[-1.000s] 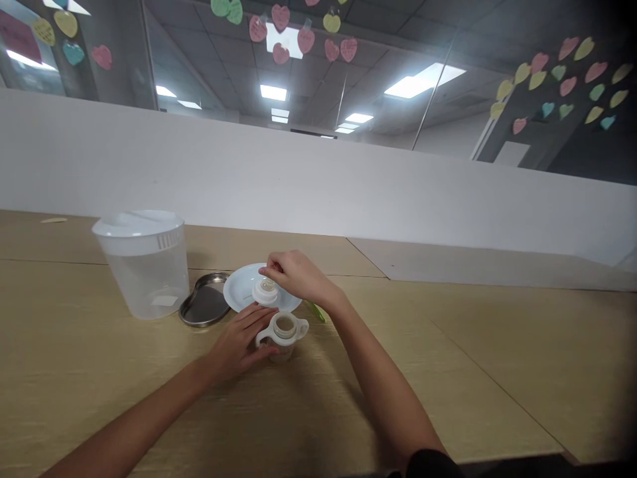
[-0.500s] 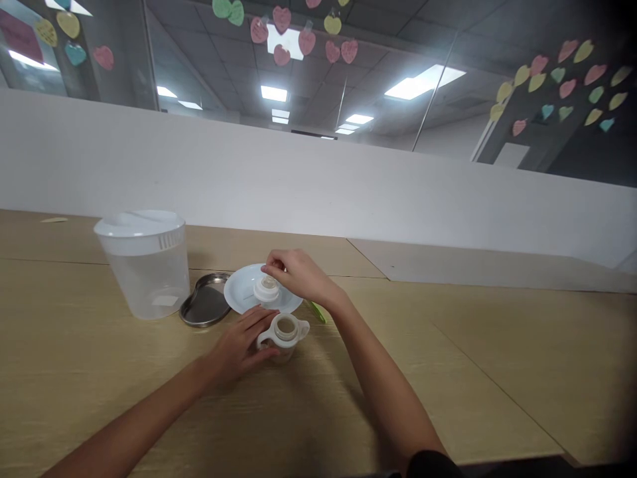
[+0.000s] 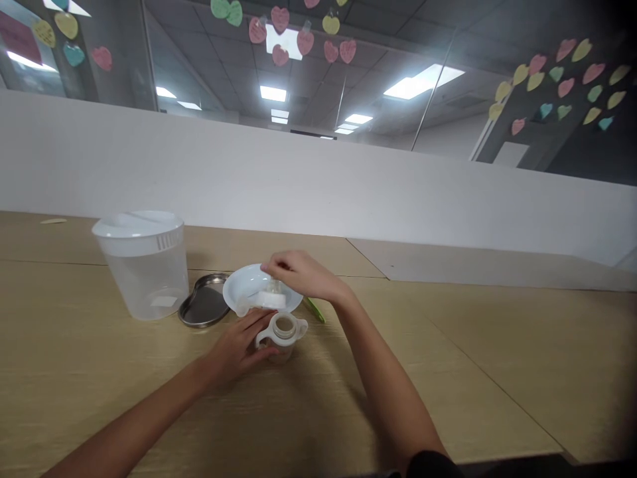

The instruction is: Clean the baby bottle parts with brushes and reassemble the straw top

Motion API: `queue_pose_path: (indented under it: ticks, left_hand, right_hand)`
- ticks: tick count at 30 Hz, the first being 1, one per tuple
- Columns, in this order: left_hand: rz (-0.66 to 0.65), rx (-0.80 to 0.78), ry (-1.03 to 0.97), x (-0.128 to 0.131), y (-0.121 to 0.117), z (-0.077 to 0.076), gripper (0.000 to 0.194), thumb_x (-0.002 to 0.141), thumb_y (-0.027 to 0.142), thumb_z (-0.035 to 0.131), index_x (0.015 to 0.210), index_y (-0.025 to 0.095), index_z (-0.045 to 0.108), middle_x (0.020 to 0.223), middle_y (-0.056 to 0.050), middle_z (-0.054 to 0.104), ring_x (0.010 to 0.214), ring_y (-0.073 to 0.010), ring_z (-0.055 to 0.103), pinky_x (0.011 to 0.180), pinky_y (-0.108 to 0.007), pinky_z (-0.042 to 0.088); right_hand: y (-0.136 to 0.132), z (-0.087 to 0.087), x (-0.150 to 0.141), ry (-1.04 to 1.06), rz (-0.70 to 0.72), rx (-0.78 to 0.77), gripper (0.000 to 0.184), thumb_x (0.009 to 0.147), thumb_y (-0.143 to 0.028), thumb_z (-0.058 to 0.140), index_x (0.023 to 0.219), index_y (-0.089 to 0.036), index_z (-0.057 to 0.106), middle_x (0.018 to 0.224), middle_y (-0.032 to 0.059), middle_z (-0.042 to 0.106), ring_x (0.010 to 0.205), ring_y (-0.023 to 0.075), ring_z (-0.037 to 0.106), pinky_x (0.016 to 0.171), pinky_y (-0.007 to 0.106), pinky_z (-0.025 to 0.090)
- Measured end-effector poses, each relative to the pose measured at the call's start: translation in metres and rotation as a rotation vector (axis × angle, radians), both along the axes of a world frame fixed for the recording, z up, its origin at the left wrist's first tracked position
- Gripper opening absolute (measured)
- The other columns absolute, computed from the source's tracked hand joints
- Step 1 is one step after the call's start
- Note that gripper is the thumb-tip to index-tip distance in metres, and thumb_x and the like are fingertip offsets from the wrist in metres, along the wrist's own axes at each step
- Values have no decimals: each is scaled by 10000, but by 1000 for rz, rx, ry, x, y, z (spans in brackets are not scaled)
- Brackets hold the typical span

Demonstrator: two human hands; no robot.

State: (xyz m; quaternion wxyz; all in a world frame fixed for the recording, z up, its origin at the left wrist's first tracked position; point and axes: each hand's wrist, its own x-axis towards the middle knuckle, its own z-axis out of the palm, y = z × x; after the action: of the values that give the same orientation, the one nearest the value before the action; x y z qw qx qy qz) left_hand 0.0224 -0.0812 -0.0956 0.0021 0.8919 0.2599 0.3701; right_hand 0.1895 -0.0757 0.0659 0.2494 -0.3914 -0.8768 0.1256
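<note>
Your right hand [image 3: 303, 273] has its fingers [image 3: 271, 265] curled and pressed together, with the tips bunched above a bottle teat in a white collar [image 3: 271, 297]. You may be pinching the teat, but I cannot tell, as your hand hides the point of contact. The teat and collar sit on a white plate [image 3: 239, 285], toward its near edge.

Your left hand [image 3: 236, 348] has its fingers [image 3: 251, 325] close together and lying against the left side of a small clear baby bottle with white handles [image 3: 282, 338]. The bottle stands upright on the wooden table [image 3: 74, 345], its neck open, just in front of the plate.

Beyond your hands, a steel kidney dish [image 3: 204, 304] lies just left of the plate. Further left stands a clear lidded plastic pitcher [image 3: 142, 279]. A green strip [image 3: 314, 310] lies just right of the plate, partly behind it.
</note>
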Motion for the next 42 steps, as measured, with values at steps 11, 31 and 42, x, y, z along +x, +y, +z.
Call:
queue_pose_path:
  ticks: [11, 31, 42]
  left_hand:
    - [54, -66, -13, 0, 2, -9, 292, 837, 422, 523, 999, 191, 595, 995, -86, 635, 906, -236, 597, 808, -404, 493]
    - [10, 42, 34, -1, -1, 6, 479, 845, 405, 534, 1253, 170, 449, 1187, -118, 578, 1094, -254, 513, 939, -403, 403]
    - [15, 88, 46, 0, -1, 7, 466, 851, 409, 524, 1238, 160, 449, 1189, -115, 573, 1083, -246, 517, 961, -425, 383]
  right_hand:
    - [2, -23, -20, -138, 115, -332, 171, 731, -223, 515, 578, -159, 557, 527, -33, 579, 473, 86, 519, 503, 198, 350]
    - [47, -47, -14, 191, 33, -361, 421, 811, -536, 492, 626, -158, 489, 598, -38, 482, 581, 91, 499, 530, 198, 354]
    - [59, -61, -13, 259, -94, -437, 294, 856, -429, 520, 727, -166, 497, 765, -9, 512, 648, 91, 551, 529, 174, 451]
